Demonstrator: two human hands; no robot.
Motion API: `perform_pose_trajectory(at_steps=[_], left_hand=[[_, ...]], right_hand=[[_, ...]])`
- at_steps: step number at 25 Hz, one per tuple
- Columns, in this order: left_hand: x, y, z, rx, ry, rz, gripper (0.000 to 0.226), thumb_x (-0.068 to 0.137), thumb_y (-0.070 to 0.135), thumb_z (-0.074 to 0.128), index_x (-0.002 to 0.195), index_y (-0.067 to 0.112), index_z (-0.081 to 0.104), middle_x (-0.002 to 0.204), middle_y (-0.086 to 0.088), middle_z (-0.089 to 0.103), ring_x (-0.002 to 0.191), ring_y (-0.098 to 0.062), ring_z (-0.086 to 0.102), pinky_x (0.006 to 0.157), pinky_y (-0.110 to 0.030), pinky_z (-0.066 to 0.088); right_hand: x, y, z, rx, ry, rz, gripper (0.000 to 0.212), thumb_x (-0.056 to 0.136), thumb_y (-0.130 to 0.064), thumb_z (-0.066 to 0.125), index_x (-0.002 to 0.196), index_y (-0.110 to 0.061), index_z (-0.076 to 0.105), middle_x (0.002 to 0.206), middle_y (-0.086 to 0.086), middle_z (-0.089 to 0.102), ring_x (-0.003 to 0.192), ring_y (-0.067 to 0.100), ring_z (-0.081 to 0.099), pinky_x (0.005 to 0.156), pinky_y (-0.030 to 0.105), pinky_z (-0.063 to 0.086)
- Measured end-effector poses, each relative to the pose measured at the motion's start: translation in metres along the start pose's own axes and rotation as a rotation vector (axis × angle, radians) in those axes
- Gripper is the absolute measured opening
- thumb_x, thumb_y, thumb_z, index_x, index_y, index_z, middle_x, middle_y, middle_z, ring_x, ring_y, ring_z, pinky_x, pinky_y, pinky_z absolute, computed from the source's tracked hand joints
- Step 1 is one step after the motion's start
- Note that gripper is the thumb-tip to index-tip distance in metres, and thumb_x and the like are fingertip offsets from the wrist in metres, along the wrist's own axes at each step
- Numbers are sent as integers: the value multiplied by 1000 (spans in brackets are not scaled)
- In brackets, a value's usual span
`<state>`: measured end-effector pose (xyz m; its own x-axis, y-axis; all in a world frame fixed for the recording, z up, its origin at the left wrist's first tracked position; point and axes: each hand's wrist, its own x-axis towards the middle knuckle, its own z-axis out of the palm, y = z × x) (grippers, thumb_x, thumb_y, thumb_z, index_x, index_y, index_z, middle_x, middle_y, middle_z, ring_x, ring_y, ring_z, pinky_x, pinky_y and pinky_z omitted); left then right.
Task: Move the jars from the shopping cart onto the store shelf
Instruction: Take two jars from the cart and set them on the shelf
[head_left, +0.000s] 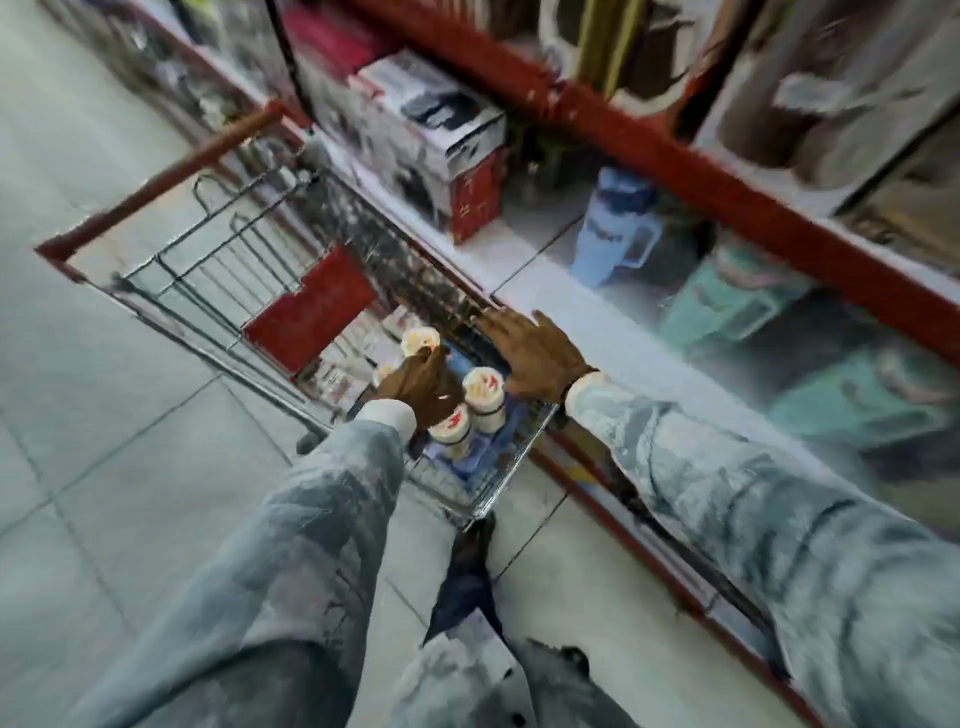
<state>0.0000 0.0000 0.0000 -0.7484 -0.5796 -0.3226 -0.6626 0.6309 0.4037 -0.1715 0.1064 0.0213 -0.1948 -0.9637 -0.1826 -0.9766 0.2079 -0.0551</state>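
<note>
— What stood at the left?
— A wire shopping cart with a red handle, beside the store shelf. White-lidded jars sat in its near end.
— And the hands?
— The left hand reached down among the jars; blur hid whether its fingers gripped one. The right hand lay flat on the cart's rim, fingers spread wide, holding nothing. A blue jug stood on the shelf.

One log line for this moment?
left hand: reaching among jars in cart | right hand: open, on cart edge | shelf: no jars placed
</note>
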Motion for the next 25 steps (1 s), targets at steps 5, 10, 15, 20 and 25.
perform_pose_trajectory(at_steps=[5,10,15,20,25], left_hand=[[5,-29,61,-57,-255,-88,95,81,31,75,159,17,24,165,-16,24,154,-37,23,123,-46,29],[31,-36,64,-179,-250,-160,82,74,21,81,147,14,45,146,-18,55,135,-39,53,108,-45,47],[80,-18,0,-100,-308,-15,79,62,36,90,133,22,61,129,-9,70,119,-30,66,103,-39,53],[108,76,-62,24,-276,253,82,46,51,83,124,38,62,119,1,75,108,-22,69,96,-35,54],[98,208,-37,144,-284,505,76,58,36,90,127,27,62,124,-6,73,113,-30,67,95,-34,52]], right_hand=[[44,-29,66,61,-420,-4,75,88,-16,71,154,-26,37,156,9,41,142,34,46,107,55,48],[57,-24,67,199,-361,63,49,88,-19,70,136,-17,59,139,14,56,126,39,57,101,45,52],[36,28,11,501,-188,364,68,61,-39,89,122,-15,71,124,13,73,114,33,68,94,40,56],[-23,85,-41,538,52,560,73,54,-55,85,116,-20,72,118,6,74,109,30,66,85,34,54],[-131,147,-52,464,156,745,73,58,-59,84,115,-14,73,116,7,76,105,29,69,75,31,48]])
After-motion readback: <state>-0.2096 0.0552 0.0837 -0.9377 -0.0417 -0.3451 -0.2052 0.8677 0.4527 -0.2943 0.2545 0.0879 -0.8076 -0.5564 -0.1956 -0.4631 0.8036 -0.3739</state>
